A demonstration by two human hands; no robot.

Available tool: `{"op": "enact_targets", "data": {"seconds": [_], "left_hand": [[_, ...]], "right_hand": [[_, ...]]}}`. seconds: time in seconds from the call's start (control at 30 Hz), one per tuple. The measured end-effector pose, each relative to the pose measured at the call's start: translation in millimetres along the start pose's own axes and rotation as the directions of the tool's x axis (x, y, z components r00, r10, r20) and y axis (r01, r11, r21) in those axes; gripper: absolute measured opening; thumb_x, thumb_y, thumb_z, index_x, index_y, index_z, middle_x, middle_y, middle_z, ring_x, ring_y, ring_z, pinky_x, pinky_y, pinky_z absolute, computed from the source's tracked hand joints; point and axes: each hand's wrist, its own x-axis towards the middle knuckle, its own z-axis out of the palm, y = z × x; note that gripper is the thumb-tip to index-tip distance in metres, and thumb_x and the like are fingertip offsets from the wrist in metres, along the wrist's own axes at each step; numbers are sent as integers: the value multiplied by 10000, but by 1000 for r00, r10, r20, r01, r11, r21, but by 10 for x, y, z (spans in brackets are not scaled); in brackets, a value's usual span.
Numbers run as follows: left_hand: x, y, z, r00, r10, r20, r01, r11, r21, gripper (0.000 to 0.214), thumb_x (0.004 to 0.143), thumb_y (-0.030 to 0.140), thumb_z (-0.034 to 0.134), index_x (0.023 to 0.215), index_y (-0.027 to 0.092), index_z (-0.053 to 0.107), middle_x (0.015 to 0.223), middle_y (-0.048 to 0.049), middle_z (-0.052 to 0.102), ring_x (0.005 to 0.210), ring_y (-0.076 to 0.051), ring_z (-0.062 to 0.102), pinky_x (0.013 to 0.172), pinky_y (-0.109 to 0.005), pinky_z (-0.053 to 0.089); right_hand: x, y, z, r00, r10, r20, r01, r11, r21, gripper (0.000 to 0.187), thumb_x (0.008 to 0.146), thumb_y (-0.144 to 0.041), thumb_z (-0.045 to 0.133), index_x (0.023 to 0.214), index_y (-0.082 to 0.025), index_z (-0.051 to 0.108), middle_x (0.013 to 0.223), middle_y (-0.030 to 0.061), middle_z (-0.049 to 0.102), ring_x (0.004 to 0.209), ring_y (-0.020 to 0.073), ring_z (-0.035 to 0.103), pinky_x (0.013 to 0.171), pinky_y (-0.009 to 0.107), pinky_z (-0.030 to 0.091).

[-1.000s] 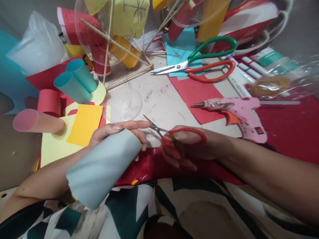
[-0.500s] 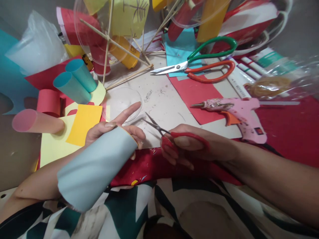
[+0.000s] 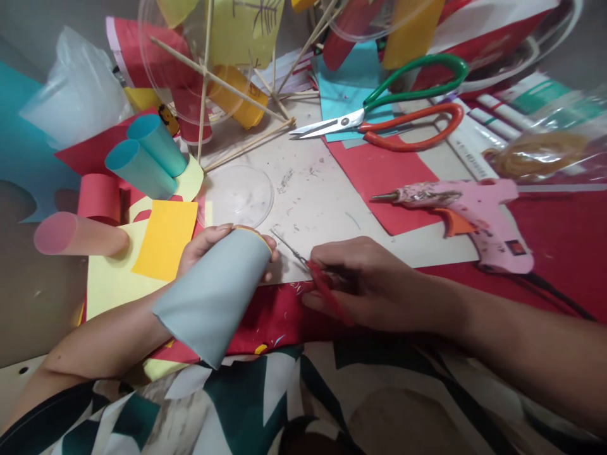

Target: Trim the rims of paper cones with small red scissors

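My left hand [image 3: 202,243] is wrapped round a rolled pale blue paper tube [image 3: 215,294] that points toward me, its far rim edged in yellow. My right hand [image 3: 367,281] lies palm down over small red-handled scissors [image 3: 308,268], fingers closed on the handles. The thin blades poke out to the left and sit low on the white sheet, just right of the tube's far end.
Large green-and-orange scissors [image 3: 379,117] lie at the back. A pink glue gun [image 3: 467,212] rests right. A clear plastic lid [image 3: 239,196] sits behind the tube. Teal [image 3: 142,161], red [image 3: 99,199] and pink [image 3: 78,234] paper rolls lie left, with yellow sheets [image 3: 165,237] and wooden sticks [image 3: 227,82].
My left fingers curled back round the tube, which tipped more upright. My right hand turned palm down and lowered the scissors, blades now closed, onto the table.
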Motion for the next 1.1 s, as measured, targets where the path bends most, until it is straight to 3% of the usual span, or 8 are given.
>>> {"op": "enact_targets", "data": {"seconds": [0.13, 0.4, 0.53, 0.67, 1.1], "left_hand": [[1, -64, -94, 998, 52, 47, -54, 997, 54, 380, 821, 431, 565, 863, 101, 747, 839, -108, 703, 753, -212, 645, 723, -307, 523], [2, -92, -113, 994, 105, 37, -109, 985, 133, 324, 818, 410, 569, 835, 139, 747, 868, -89, 713, 731, -223, 668, 687, -319, 528], [14, -91, -109, 995, 96, 16, -97, 986, 135, 323, 799, 420, 575, 812, 141, 738, 883, -78, 704, 719, -227, 670, 706, -346, 534], [18, -70, -116, 996, 51, 79, -62, 989, 131, 309, 804, 396, 588, 832, 136, 753, 888, -73, 718, 714, -223, 690, 700, -327, 544], [15, -82, -129, 1000, 27, -8, -26, 993, 115, 255, 774, 391, 620, 819, 167, 734, 898, -71, 718, 699, -233, 687, 662, -361, 563]], "right_hand": [[-6, 35, 35, 996, -89, -28, 87, 993, -80, 231, 768, -177, 652, 649, -180, 454, 581, -59, 432, 505, 48, 353, 471, 175, 297], [0, -8, 52, 998, -64, -29, 58, 981, -186, 266, 769, -229, 615, 620, -195, 398, 574, -43, 443, 503, 65, 336, 476, 205, 266], [0, -7, 56, 997, -68, -36, 59, 974, -219, 264, 764, -237, 618, 630, -196, 395, 580, -39, 449, 509, 69, 346, 486, 212, 263], [-3, -2, 63, 996, -71, -48, 58, 972, -228, 281, 784, -254, 596, 622, -201, 373, 562, -43, 432, 497, 68, 338, 482, 212, 254], [-5, -24, 57, 996, -77, -51, 68, 983, -169, 314, 794, -278, 583, 592, -203, 354, 518, -58, 393, 468, 61, 310, 459, 197, 246]]}}
